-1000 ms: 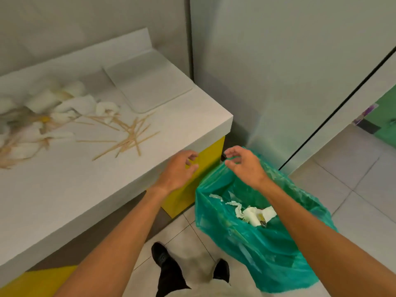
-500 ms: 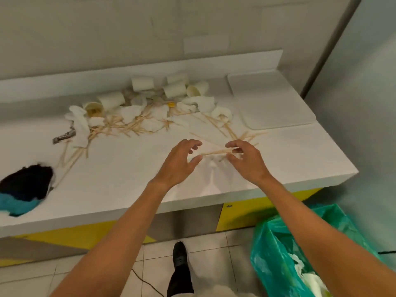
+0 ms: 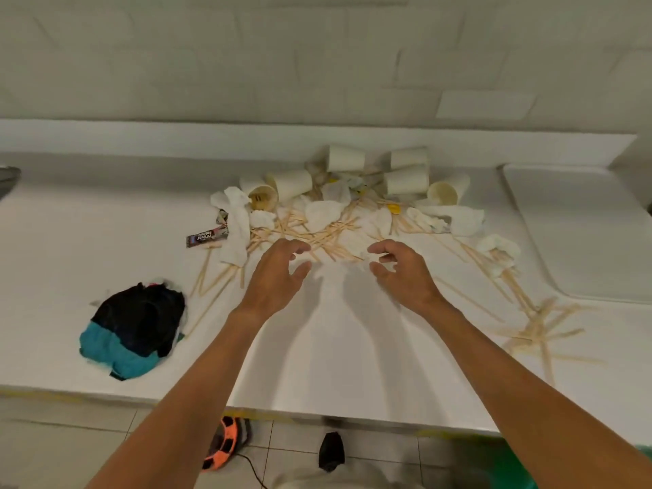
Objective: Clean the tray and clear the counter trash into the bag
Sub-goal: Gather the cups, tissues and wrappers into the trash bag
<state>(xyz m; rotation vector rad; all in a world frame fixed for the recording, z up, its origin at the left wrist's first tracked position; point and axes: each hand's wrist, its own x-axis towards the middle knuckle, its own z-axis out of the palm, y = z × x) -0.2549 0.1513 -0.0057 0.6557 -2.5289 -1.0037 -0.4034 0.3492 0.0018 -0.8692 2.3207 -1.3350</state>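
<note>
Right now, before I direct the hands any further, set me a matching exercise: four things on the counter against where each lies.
Things
1. white paper cups
2. flat white plastic tray
3. crumpled black and teal cloth
4. dark printed sachet wrapper

Places
A. right end of the white counter
B. near left, close to the front edge
C. behind the wooden sticks
D. beside a white tissue, on its left

Pairs: 1-C, 2-A, 3-B, 4-D

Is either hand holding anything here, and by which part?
Nothing is held. The left hand and the right hand hover empty, fingers loosely curled, at the near edge of the wooden sticks.
</note>
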